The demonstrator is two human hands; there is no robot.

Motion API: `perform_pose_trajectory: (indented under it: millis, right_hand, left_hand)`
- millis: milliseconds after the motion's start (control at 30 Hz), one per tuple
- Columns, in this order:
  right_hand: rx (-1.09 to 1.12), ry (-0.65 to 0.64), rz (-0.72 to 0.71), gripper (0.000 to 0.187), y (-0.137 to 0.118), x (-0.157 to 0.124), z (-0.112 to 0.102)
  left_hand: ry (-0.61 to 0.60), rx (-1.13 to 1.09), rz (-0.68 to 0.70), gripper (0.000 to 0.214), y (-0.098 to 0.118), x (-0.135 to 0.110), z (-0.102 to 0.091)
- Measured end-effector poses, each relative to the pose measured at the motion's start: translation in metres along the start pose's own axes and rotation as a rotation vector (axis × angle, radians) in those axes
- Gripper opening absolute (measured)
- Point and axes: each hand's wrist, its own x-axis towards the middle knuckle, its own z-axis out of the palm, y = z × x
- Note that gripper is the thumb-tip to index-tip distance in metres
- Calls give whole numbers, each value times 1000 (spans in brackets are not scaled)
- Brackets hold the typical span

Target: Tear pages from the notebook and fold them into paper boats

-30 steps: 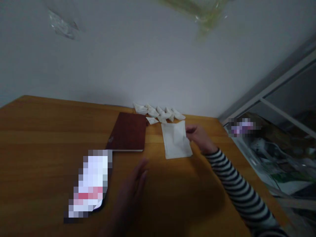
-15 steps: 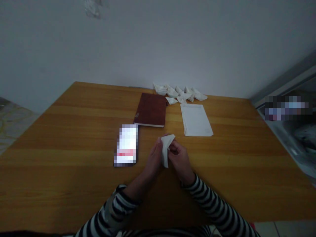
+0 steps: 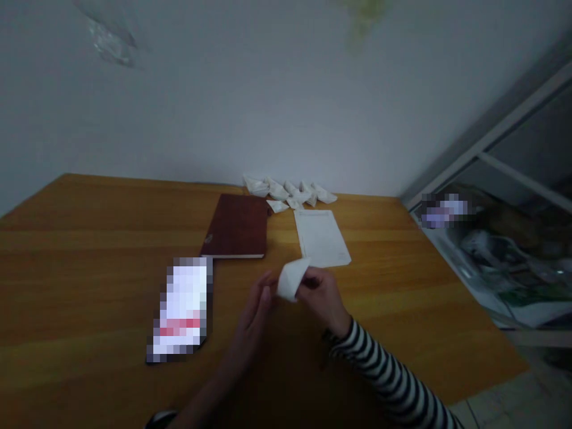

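A folded piece of white paper [image 3: 291,280] is held up off the table by my right hand [image 3: 324,298], its thumb and fingers pinching the right side. My left hand [image 3: 255,307] is just left of the paper, with fingers stretched out and thumb raised. Its fingertips come close to the paper's left edge; whether they touch is unclear. Beyond my hands lies a stack of white sheets [image 3: 322,238]. Several folded white paper shapes [image 3: 290,192] stand in a cluster by the wall.
A dark red notebook [image 3: 236,226] lies left of the sheets. Nearer to me on the left is a phone [image 3: 182,310] with a lit, blurred screen. The wooden table [image 3: 89,268] meets the wall at the back. A framed shelf [image 3: 513,238] with assorted items stands at the right.
My left hand has come off the paper and moved left, its fingers opening out. The paper is now turned in my right hand. The camera view has shifted right and tilted.
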Motion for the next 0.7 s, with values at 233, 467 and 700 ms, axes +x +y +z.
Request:
perform_pose_trajectory:
  millis: [233, 467, 700]
  right_hand:
    - [-1251, 417, -53, 30, -37, 157, -173]
    - [-1417, 252, 134, 26, -11, 245, -210]
    - [-1416, 144, 145, 23, 16, 274, -193]
  left_hand:
    - [29, 114, 36, 52, -3, 3, -1]
    - [59, 181, -5, 47, 3, 5, -5]
    - [73, 211, -43, 42, 0, 7, -9]
